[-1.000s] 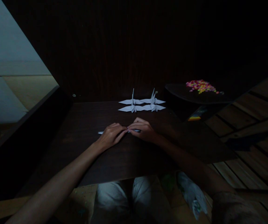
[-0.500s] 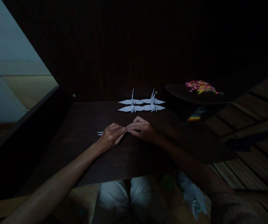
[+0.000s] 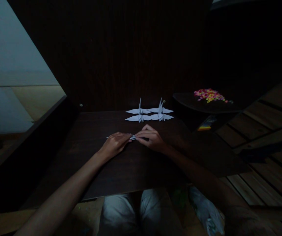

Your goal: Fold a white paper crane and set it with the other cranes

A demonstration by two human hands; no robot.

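Observation:
Between my two hands is a narrow piece of folded white paper (image 3: 133,137), just above or on the dark tabletop (image 3: 121,177). My left hand (image 3: 116,143) pinches it from the left, and a thin tip of paper sticks out beyond that hand. From the right, my right hand (image 3: 151,139) grips the other end with thumb and fingers closed. Most of the paper is hidden by my fingers. Behind the hands, several white origami cranes (image 3: 141,117) stand in two rows with their wings spread.
A curved dark shelf (image 3: 185,98) at the right bears a heap of small colourful pieces (image 3: 209,95). A dark side panel (image 3: 28,147) borders the table on the left, and a tall dark panel (image 3: 111,59) rises behind. Below right lies a plastic bag (image 3: 207,209).
My hands have parted slightly, so more of the folded paper shows between them. Its forked left end now looks like one thin tip. The camera view has shifted a little.

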